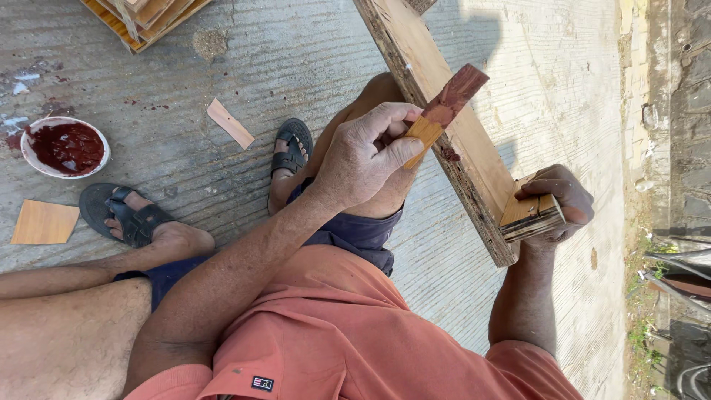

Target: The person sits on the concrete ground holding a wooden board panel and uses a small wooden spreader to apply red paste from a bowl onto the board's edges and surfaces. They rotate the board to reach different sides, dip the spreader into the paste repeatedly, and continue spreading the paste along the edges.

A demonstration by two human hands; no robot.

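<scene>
My left hand (363,155) grips a thin wooden strip (450,102) by its bare end. The strip's far end is coated in dark red paste and lies over a long wooden plank (404,44) that runs diagonally across my knee. My right hand (566,200) holds a small stack of plywood pieces (527,216) against the plank's near end. Red smears mark the plank's edge beside the strip.
A white bowl of dark red paste (65,147) sits on the concrete at the left. Loose plywood offcuts (229,124) (44,222) lie near my sandalled feet (133,218). A pile of boards (144,18) is at the top left. Rough ground and weeds border the right edge.
</scene>
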